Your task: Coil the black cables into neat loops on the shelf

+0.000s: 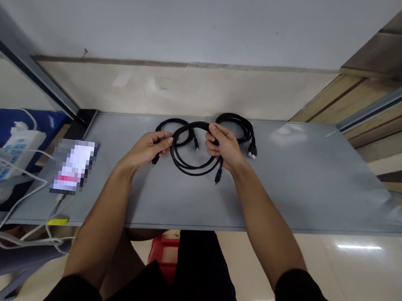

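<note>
Fingers (211, 146) of our left hand (142, 150) and right hand (227, 149) gripped the looped cable (192, 174) above the surface (310, 183); slackening, we reckoned, risked tangling it with the coil (239, 118) by the back edge!

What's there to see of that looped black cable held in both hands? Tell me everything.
The black cable looks plastic- or rubber-coated and is wound into a loose, roundish coil of several strands. The left hand pinches its left side; the right hand grips its upper right. A dark connector hangs below the right hand. Another dark plug shows under the left hand, possibly its other end. Whether the coil touches the grey tabletop is unclear.
</note>
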`<act>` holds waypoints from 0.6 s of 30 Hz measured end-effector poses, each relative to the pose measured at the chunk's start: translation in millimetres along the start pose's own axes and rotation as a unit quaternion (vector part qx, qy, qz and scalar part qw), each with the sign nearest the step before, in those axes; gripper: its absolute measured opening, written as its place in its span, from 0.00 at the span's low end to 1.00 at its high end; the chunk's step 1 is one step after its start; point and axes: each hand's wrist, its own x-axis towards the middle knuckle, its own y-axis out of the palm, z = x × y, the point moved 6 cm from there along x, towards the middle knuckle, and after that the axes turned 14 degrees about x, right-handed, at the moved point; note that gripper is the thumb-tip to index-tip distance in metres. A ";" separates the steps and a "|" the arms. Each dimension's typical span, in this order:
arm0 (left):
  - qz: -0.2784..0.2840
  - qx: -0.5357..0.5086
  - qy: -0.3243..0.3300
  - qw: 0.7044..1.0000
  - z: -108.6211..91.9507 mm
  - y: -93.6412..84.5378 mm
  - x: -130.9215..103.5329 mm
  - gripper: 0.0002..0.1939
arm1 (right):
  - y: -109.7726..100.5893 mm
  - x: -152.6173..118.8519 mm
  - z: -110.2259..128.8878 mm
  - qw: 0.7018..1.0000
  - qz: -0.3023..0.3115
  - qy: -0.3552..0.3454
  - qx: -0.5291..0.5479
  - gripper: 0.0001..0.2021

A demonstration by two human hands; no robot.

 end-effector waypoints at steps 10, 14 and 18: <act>-0.089 0.000 -0.075 0.993 5.8 -1.0 3.4 0.35 | 2.7 -5.2 -3.0 0.996 0.020 0.078 -0.027 0.26; -0.124 -0.004 -0.043 0.991 6.1 0.5 6.3 0.26 | 3.4 -3.0 -6.5 0.997 0.015 0.069 -0.039 0.25; -0.122 0.083 0.027 0.989 1.2 10.7 7.7 0.26 | 11.2 -0.7 -22.5 0.995 0.028 0.057 -0.076 0.26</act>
